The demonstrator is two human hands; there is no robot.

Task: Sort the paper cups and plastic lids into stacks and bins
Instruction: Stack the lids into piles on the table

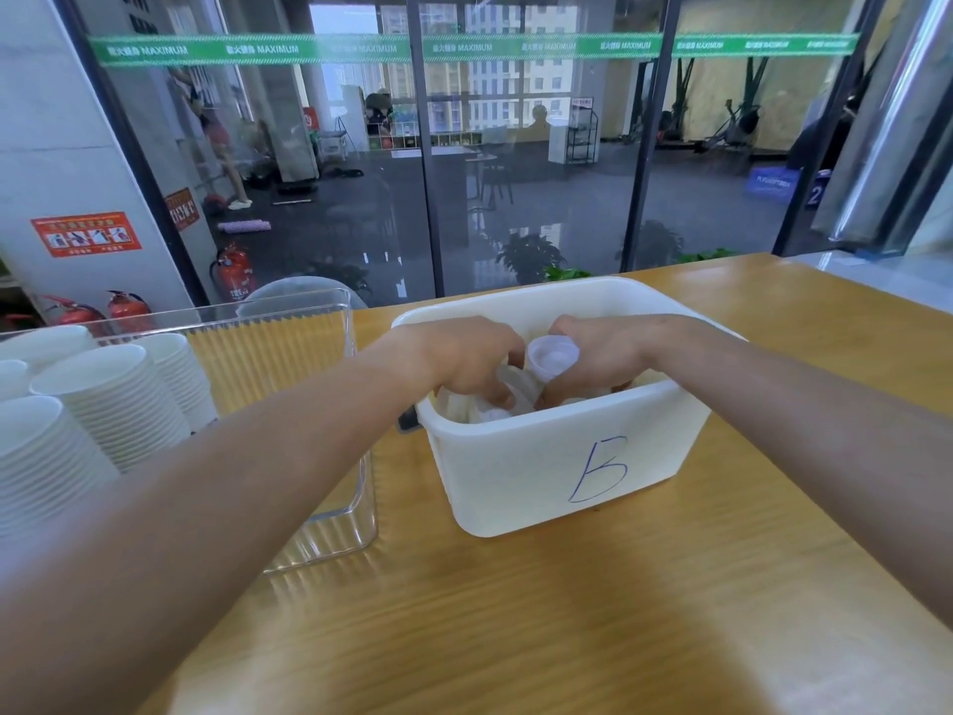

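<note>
At far left the stacked paper cups (98,405) fill the clear bin (330,456) on the tabletop (567,611). My left hand (464,358) curls down onto lids, I think, inside the white bin (567,467). My right hand (603,358) pinches a small plastic cup (551,359). I should lift it straight, separating pieces before sorting.

I'm looking into a gym from its front counter: beyond the wooden desk (619,585), glass partitions (531,172) with a green "MAXIMUM" band (464,48) show a dark exercise floor, a foam roller (243,227), hanging straps and fire extinguishers (234,273).
</note>
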